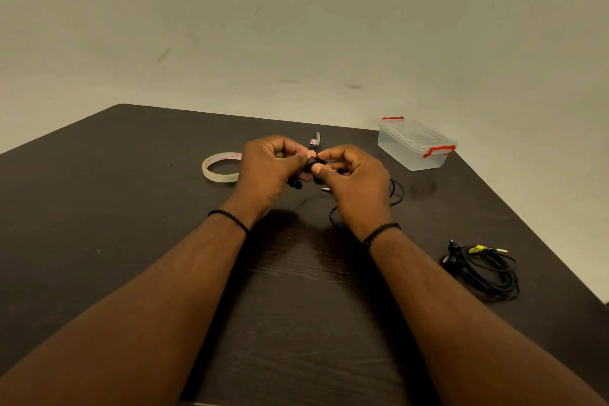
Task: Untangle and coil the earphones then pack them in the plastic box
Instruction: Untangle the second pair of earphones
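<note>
Tape roll [220, 167] lies on the counter [131, 208] just left of our left hand [270, 168]. Both hands meet over the counter: left hand and right hand [354, 180] each pinch the black earphones [311, 166] between curled fingers, cord trailing beneath the right hand. A second cord bundle [484, 269] sits nearer, right. Box [416, 143], lid on, beyond the right hand. Risk: pulling hard may tighten the knot.

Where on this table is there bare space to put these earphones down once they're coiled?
Bare table lies left of the left hand, below the tape roll. Another patch sits between the plastic box and the second earphone bundle. It is crowded around both hands.
</note>
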